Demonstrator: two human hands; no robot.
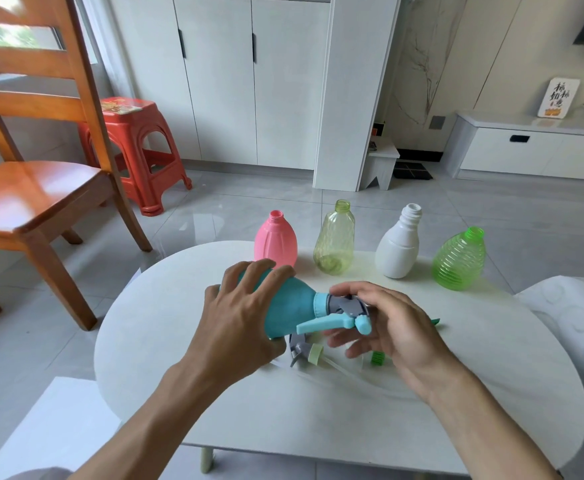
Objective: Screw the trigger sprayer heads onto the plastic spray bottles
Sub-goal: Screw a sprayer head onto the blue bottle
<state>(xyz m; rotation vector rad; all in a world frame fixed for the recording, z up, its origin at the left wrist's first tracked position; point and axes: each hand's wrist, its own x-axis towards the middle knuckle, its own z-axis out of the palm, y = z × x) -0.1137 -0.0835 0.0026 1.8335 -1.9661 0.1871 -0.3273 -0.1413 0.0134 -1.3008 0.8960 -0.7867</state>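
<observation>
Fingers of our left hand (240,317) wrap the teal bottle (290,308), held sideways above the near table (214,393), while our right hand (384,327) grips its sprayer head (344,315). Four bottles stand uncapped and empty along the far edge: pink bottle (275,241), yellow bottle (334,241), white bottle (398,245), green bottle (459,260).

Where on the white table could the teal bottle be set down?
Bare table lies left of the left hand, and along the near edge. Crowded: under the right hand, loose sprayer heads; the far edge, four open bottles.
</observation>
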